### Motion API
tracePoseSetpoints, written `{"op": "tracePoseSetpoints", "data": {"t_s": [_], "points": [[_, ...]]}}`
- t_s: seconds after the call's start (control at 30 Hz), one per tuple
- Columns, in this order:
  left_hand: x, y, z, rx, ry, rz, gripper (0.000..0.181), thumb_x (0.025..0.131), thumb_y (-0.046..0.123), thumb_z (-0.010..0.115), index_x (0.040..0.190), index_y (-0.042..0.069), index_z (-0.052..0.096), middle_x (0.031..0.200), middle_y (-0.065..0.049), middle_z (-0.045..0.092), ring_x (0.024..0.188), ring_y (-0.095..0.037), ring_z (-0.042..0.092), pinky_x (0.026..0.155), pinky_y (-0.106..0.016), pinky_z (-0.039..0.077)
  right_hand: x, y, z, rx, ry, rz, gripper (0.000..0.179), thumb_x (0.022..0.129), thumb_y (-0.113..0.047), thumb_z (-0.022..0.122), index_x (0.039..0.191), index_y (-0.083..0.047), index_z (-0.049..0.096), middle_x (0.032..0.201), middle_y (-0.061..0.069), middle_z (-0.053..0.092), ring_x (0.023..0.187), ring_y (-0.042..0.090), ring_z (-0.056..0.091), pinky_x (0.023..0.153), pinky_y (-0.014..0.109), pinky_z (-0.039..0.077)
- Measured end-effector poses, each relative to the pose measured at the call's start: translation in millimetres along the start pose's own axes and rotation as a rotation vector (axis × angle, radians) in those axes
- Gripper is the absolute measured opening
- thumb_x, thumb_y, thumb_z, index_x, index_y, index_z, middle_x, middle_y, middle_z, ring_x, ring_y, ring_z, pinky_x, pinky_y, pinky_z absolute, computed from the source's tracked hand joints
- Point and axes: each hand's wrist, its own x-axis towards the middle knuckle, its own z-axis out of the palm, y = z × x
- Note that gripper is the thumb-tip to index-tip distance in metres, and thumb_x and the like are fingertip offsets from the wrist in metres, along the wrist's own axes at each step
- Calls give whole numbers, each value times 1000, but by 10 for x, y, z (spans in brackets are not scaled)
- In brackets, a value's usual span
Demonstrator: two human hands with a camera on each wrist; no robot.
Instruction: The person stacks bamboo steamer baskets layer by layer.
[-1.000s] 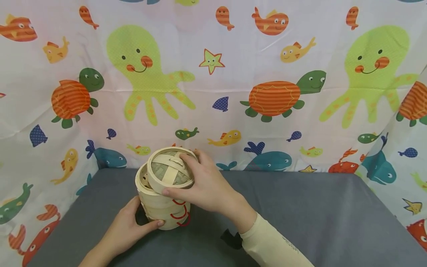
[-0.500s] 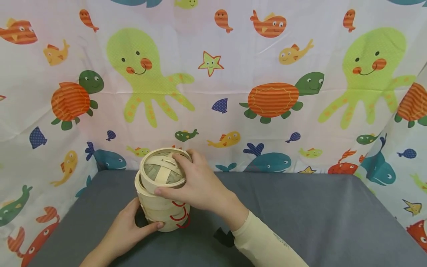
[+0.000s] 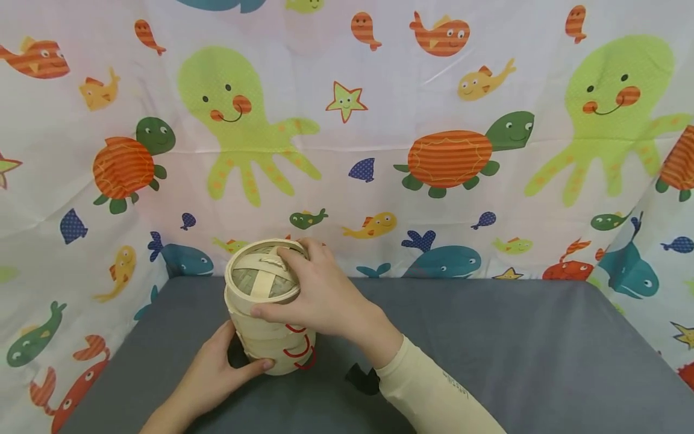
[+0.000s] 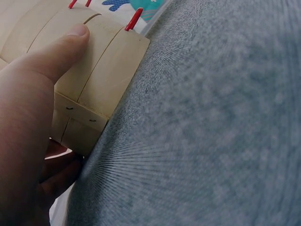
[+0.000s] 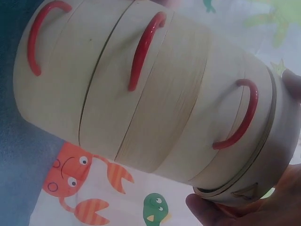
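A stacked bamboo steamer (image 3: 271, 337) stands on the grey cloth at centre left, with several red loop handles (image 5: 145, 52) along its side. Its woven lid (image 3: 261, 282) sits on the top tier; in the right wrist view a narrow dark gap shows along part of the joint. My right hand (image 3: 325, 292) grips the lid's rim from the right, thumb at the front and fingers across the far side. Low on the left, my left hand (image 3: 217, 367) holds the steamer's lower tiers, with the thumb (image 4: 70, 47) in front and the other fingers partly hidden behind.
A grey cloth (image 3: 488, 355) covers the tabletop. Behind and at both sides hangs a white curtain (image 3: 303, 54) printed with sea animals. A small black object (image 3: 362, 380) lies by the right sleeve (image 3: 428, 392).
My right hand has brought the lid leftward and down, from tilted over the opening to resting over the top tier. The left hand keeps its hold on the steamer.
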Motion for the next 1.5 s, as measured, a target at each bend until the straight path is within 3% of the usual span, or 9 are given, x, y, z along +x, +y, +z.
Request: {"op": "tracePoseSetpoints", "data": {"t_s": [0.3, 0.57, 0.8, 1.0, 1.2, 1.33, 1.5], "points": [[23, 14, 19, -13, 1, 15, 98, 86, 58, 91, 162, 17, 45, 156, -9, 59, 138, -33, 59, 106, -66, 51, 7, -14, -21, -5, -10, -10, 105, 82, -73, 84, 166, -21, 48, 176, 11, 25, 158, 34, 29, 111, 54, 51], [10, 3, 40, -35, -10, -2, 100, 86, 55, 92, 165, 17, 43, 160, -12, 54, 143, -38, 55, 109, -70, 47, 14, -2, -26, 0, -15, -29, 100, 83, -70, 85, 164, -23, 51, 176, 11, 27, 159, 37, 29, 111, 58, 51], [1, 31, 4, -18, 11, 23, 94, 86, 54, 93, 160, 18, 49, 151, -7, 62, 136, -32, 61, 105, -66, 51, 17, -1, 5, -39, 20, -95, 96, 84, -70, 85, 161, -22, 54, 173, 11, 34, 153, 38, 36, 110, 57, 51], [26, 43, -12, 2, 7, 21, 94, 86, 57, 92, 160, 18, 49, 152, -8, 62, 137, -34, 61, 106, -67, 51, 6, 8, -20, -31, 9, -66, 97, 85, -70, 83, 163, -20, 53, 174, 10, 32, 155, 40, 34, 111, 58, 50], [23, 50, 2, -10, 5, 10, 97, 86, 57, 92, 161, 16, 47, 155, -10, 60, 139, -35, 59, 107, -68, 49, 4, 17, -16, -50, 2, -91, 98, 86, -73, 81, 163, -21, 52, 174, 10, 32, 155, 38, 34, 114, 58, 48], [21, 48, 23, -35, -6, -1, 103, 86, 56, 92, 165, 15, 40, 158, -13, 55, 142, -38, 56, 109, -69, 47, -3, 22, -6, -39, -1, -103, 101, 85, -73, 83, 165, -22, 48, 173, 10, 32, 155, 37, 33, 114, 58, 47], [30, 74, 5, -109, -5, 9, 129, 87, 46, 95, 176, 30, 3, 168, -17, 41, 143, -37, 53, 106, -68, 49, -27, 23, -32, 10, -20, -90, 109, 86, -74, 81, 171, -25, 36, 175, 9, 26, 156, 35, 33, 114, 60, 48]]}}
